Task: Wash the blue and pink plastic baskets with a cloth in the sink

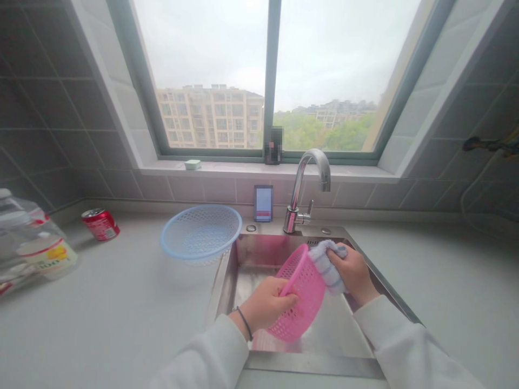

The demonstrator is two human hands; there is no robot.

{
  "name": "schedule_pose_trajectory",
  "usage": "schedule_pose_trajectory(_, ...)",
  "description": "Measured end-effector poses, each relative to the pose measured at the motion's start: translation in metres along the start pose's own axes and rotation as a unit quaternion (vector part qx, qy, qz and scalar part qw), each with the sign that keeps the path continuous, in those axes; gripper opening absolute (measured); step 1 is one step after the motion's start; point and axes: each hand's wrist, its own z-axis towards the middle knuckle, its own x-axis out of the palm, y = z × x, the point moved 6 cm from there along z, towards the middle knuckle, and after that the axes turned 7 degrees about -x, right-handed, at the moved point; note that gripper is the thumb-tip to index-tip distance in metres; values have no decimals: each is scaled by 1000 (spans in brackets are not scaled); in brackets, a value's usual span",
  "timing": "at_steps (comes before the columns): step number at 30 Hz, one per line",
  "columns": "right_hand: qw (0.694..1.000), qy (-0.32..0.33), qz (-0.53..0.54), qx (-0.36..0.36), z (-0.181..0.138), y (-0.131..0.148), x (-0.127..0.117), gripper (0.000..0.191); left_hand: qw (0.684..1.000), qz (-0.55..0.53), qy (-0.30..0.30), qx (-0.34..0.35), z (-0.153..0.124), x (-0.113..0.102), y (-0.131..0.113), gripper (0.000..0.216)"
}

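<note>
Over the sink (255,359), my left hand (270,302) grips the near rim of a pink plastic basket (308,302) full of small holes. The basket is tilted on its side, its opening turned to the left. My right hand (354,270) is closed on a white cloth with grey stripes (328,265), pressed against the outside of the basket near its upper rim. Part of the cloth is hidden by my fingers. A larger blue basket (203,232) rests on the counter, its right edge close to the sink's back left corner.
A chrome faucet (314,162) rises behind the sink. A phone-like screen (263,204) leans on the back wall. On the left counter are a red can (101,224) lying on its side and plastic bottles (44,251). A pale green block (192,164) sits on the windowsill.
</note>
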Motion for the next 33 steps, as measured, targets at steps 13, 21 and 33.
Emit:
schedule_pose_trajectory(13,999,26,28,-20,-4,7,10,33,1000,10,-16,3,1,-1,-1,22)
schedule_pose_trajectory(21,991,101,68,-62,-23,37,23,35,998,45,-27,18,-2,-8,-5,28)
schedule_pose_trajectory(33,998,0,56,-10,-1,-1,5,33,1000,-10,-24,4,2,-1,0,25)
